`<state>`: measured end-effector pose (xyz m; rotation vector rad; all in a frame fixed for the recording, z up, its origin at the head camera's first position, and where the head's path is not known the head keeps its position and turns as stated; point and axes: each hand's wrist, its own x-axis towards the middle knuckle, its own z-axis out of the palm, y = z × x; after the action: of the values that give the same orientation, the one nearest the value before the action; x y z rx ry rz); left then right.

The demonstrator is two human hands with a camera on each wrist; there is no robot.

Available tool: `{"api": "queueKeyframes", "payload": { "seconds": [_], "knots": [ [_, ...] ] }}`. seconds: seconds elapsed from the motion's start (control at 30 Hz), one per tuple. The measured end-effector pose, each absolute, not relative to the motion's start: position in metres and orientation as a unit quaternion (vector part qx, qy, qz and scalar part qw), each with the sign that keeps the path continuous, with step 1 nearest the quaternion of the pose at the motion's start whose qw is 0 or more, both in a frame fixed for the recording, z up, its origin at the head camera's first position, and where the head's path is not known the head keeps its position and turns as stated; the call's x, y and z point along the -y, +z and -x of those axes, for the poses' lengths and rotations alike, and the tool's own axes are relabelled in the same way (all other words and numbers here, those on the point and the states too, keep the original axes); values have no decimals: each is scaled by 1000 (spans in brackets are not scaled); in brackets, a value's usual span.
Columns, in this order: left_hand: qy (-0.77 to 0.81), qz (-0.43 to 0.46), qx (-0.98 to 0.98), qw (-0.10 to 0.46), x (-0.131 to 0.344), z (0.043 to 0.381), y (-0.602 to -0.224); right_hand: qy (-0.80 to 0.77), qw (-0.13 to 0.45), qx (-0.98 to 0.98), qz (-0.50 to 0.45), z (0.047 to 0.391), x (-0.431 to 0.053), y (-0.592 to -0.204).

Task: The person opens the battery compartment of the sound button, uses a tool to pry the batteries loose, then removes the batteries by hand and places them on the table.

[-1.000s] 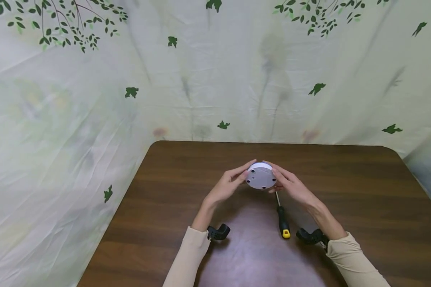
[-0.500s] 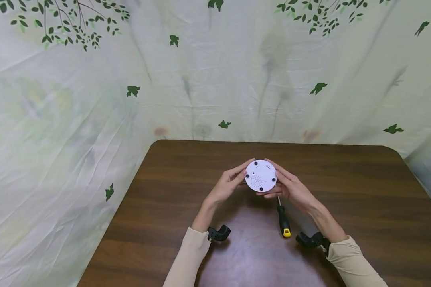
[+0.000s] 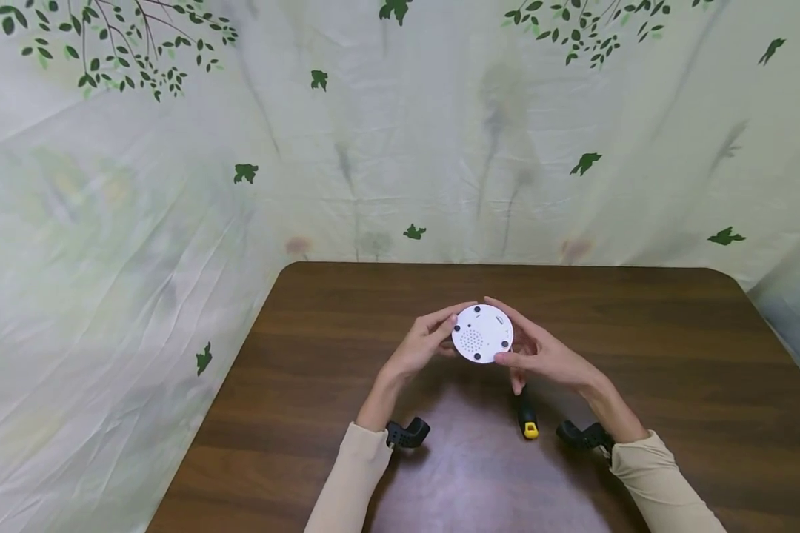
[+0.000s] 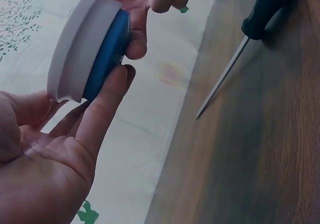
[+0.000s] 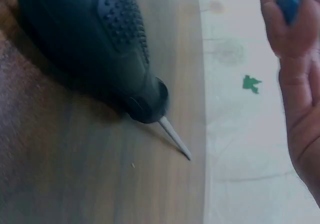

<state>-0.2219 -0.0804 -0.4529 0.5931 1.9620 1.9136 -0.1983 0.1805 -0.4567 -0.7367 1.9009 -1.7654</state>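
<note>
Over the brown wooden desk point(image 3: 667, 355), a round white-and-blue device point(image 3: 483, 329) was held up between two hands, clear of the surface, its pale face tilted toward the wearer of the head camera. That angle probably served inspection, since it laid the perforated grille point(image 3: 472, 340) and four dark spots around the margin in plain sight; whether those spots were rubber feet or screw recesses could not be told. The left hand point(image 3: 420, 343) gripped the device by its edge, and the left wrist view showed why the hold looked secure: the thumb side met the white rim point(image 4: 75, 49), while a finger braced the blue layer point(image 4: 106, 56) behind it. The right hand point(image 3: 548, 357) pinched the opposite side, thumb at the lower edge of the face and other fingers behind, a spread that seemed suited to turning the disc without covering its middle. Both hands were set about as wide as the device itself, one at either side, likely to share a light load. A black-and-yellow screwdriver point(image 3: 526, 416) lay on the desk below the right hand, yellow-marked end toward the person and shaft point(image 5: 175, 138) toward the backdrop cloth point(image 3: 387, 148); so placed, its handle was within easy reach of the right hand. From the head camera, the fingers hid that shaft.
</note>
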Motion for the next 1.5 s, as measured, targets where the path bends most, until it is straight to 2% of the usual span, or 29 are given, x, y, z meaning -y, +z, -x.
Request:
{"api": "queueKeyframes", "payload": {
  "seconds": [0.2, 0.33, 0.53, 0.77, 1.0, 1.1, 1.3, 1.4, 1.5],
  "knots": [
    [695, -206, -664, 181, 78, 214, -455, -657, 152, -697, 244, 196, -173, -465],
    [696, -199, -672, 158, 71, 208, -459, -655, 109, -721, 200, 191, -164, -469],
    [677, -168, -708, 108, 68, 210, -467, -595, 118, -769, 203, 193, -166, -462],
    [644, -186, -726, 156, 76, 217, -465, -565, 118, -785, 226, 201, -175, -459],
    [697, -166, -691, 96, 59, 211, -467, -552, -9, -824, 126, 189, -152, -465],
    [694, -161, -696, 87, 58, 210, -469, -536, -1, -834, 130, 187, -150, -466],
    [661, -166, -721, 120, 70, 217, -464, -550, 100, -805, 198, 198, -166, -461],
    [668, -179, -707, 149, 73, 221, -463, -555, 98, -800, 207, 200, -167, -462],
    [677, -182, -699, 142, 71, 219, -466, -555, 58, -810, 182, 197, -159, -463]
  ]
}}
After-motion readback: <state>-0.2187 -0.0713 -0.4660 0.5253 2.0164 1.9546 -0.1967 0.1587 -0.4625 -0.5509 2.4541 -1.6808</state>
